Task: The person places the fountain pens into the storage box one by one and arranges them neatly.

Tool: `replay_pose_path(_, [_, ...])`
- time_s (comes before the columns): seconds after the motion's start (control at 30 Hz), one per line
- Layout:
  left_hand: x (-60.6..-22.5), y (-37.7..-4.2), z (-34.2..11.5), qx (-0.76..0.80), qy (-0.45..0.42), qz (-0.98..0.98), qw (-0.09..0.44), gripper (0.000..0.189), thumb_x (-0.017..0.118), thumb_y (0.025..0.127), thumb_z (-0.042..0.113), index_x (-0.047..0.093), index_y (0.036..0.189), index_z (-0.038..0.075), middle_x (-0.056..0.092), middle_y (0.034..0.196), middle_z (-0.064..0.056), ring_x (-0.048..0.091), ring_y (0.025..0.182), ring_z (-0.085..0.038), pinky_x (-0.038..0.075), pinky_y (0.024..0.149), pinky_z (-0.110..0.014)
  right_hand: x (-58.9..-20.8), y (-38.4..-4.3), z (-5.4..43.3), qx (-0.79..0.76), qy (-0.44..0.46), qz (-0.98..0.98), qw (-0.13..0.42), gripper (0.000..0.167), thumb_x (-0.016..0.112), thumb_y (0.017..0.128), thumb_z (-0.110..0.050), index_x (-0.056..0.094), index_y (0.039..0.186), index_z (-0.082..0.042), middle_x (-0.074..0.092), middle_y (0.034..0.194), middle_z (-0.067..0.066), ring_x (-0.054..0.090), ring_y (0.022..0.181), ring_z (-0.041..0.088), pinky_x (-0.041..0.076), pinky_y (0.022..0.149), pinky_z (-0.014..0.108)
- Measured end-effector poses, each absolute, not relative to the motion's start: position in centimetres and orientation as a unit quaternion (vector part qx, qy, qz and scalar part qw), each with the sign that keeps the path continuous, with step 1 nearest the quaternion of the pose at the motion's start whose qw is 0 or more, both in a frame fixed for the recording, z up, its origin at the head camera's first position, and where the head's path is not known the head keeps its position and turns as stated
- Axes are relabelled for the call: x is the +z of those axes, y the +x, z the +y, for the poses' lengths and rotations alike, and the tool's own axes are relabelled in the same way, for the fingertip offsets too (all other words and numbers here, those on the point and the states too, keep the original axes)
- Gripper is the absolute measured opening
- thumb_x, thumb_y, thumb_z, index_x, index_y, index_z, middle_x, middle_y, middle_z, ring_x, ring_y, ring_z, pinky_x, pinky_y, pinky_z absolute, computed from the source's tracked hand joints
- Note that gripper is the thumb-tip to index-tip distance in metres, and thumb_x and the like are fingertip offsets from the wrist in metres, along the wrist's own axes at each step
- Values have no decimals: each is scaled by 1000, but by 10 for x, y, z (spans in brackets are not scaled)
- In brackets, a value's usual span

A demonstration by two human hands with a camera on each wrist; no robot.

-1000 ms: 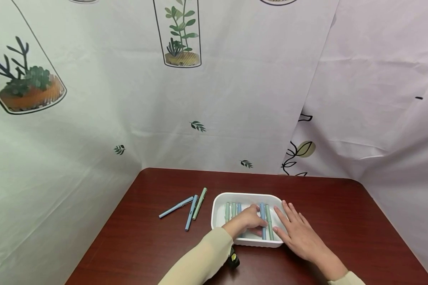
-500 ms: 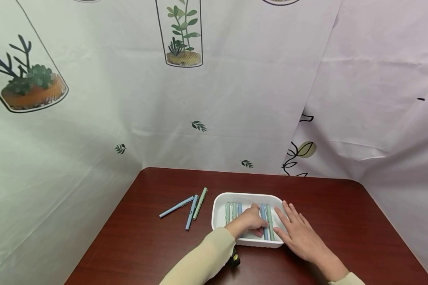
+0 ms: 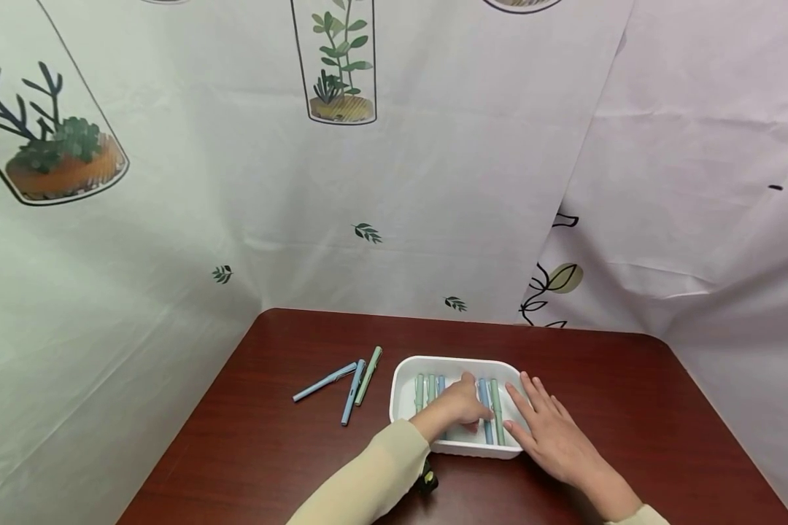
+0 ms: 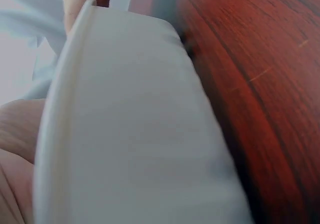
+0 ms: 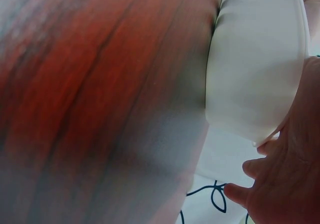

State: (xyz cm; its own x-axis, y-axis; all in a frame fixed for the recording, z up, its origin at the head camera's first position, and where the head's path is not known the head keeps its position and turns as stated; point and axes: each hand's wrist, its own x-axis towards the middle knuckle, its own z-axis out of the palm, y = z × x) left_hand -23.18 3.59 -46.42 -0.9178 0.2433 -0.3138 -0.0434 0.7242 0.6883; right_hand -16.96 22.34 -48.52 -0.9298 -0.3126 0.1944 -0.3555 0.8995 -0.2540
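A white tray [image 3: 479,450] holds a row of capped pens. My left hand [image 3: 456,405] reaches over its front wall, palm down, index finger forward and thumb spread to the right. The thumb lies at a blue pen [image 3: 483,394], beside a green pen [image 3: 497,415]. Left of the hand are two green pens and another blue pen [image 3: 441,383], partly covered by it. The space beneath the palm is hidden. My right hand [image 3: 551,434] rests at the tray's right end with spread fingers. In the left wrist view, the tray wall [image 4: 135,109] hides most of the left hand.
On the dark red table [image 3: 269,452], left of the tray, lie two blue pens, one crossing near the other [image 3: 352,394], and a green pen [image 3: 368,375]. A patterned cloth [image 3: 407,204] hangs behind the table. A black wrist device [image 3: 427,478] sits below the left sleeve.
The blue pen by my left thumb has shifted slightly, its near end closer to the green pen. My left hand has moved only a little within the tray; the right hand stays in place.
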Motion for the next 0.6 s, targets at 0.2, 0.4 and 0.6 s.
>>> replay_pose_path(0.2, [-454, -232, 32, 368, 73, 910, 179, 77, 83, 82, 25, 45, 145, 3, 71, 101, -18, 65, 53, -16, 51, 67, -31, -485, -169, 223, 145, 172, -971, 75, 66, 52, 102, -52, 42, 156, -15, 25, 165, 19, 27, 148, 47, 30, 111, 68])
replay_pose_path(0.4, [-444, -229, 25, 371, 99, 908, 170, 74, 81, 83, 26, 46, 145, 7, 67, 82, -3, 63, 56, -14, 49, 59, -30, -484, -169, 223, 141, 170, -972, 74, 66, 51, 102, -53, 42, 156, -14, 27, 164, 20, 27, 148, 47, 31, 111, 68])
replay_pose_path(0.6, [-432, -223, 14, 363, 146, 910, 138, 69, 80, 85, 30, 50, 143, 7, 65, 81, 5, 61, 63, -10, 48, 60, -28, -484, -169, 222, 140, 167, -973, 70, 66, 51, 102, -53, 42, 156, -15, 27, 164, 20, 27, 148, 47, 31, 111, 69])
